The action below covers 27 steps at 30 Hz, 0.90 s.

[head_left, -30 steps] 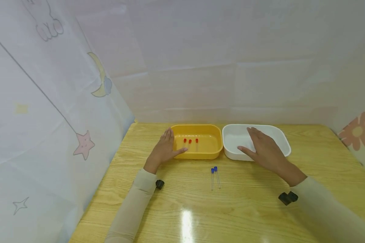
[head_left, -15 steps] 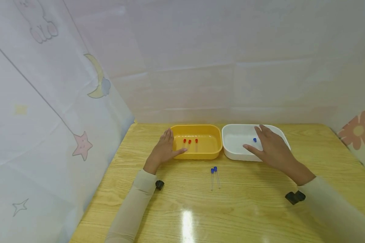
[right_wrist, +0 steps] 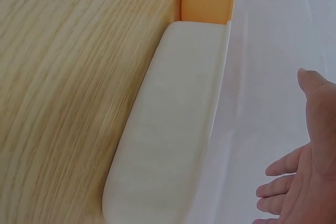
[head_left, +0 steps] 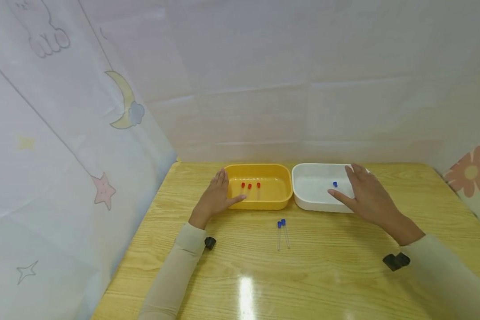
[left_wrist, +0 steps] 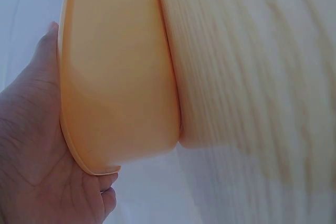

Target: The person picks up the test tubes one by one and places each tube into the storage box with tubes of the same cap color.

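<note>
My left hand (head_left: 214, 198) rests against the left end of a yellow tray (head_left: 278, 205), its fingers straight and its thumb reaching over the front rim. In the left wrist view that hand (left_wrist: 42, 129) lies along the tray's rim. Inside the tray lie three thin clear sticks or tubes with red caps (head_left: 258, 185). My right hand (head_left: 370, 198) hovers over the right end of a white tray (head_left: 316, 206), fingers spread, nothing in it. A blue-capped piece (head_left: 335, 184) lies in this tray, its stem hard to see. Two more blue-capped pieces (head_left: 283, 222) lie on the table before the trays.
The two trays stand side by side near the back edge of the wooden table (head_left: 208, 275). A pale printed cloth (head_left: 244, 89) hangs behind and at the left. Black wrist mounts (head_left: 396, 262) sit at both cuffs.
My right hand has drawn back to the right over the white tray, and the blue-capped piece has come into sight there. The left hand has stayed in place.
</note>
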Tool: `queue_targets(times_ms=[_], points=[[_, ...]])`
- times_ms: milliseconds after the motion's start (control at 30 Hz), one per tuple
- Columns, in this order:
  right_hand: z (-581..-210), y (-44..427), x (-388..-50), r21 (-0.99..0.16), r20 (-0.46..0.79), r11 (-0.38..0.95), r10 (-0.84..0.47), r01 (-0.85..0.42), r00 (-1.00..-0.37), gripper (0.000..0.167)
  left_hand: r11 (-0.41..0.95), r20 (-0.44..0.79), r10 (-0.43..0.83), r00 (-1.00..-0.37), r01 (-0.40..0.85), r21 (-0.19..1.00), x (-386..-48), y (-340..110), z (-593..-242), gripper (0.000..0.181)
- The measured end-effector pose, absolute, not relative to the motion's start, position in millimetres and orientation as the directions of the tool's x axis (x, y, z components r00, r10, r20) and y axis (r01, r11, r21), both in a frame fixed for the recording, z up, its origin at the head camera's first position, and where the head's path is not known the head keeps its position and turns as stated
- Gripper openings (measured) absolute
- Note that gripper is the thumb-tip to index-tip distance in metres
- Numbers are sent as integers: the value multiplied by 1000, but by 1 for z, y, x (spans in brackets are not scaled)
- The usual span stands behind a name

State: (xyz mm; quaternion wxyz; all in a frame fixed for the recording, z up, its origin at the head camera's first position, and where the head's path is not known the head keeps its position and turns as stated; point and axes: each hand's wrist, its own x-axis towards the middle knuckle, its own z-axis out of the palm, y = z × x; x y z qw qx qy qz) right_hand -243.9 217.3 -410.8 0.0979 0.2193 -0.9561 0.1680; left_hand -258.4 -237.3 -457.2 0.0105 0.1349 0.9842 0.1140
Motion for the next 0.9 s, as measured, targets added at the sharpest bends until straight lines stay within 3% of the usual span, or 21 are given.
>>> queue_targets(times_ms=[533, 900], points=[[-425, 237, -245, -197, 232, 871, -405, -451, -884, 104, 936, 4, 264, -965, 257, 239, -259, -238, -458, 119], [-436, 253, -247, -202, 216, 877, -394, -435, -893, 107, 940, 4, 261, -965, 255, 228, -258, -237, -456, 117]])
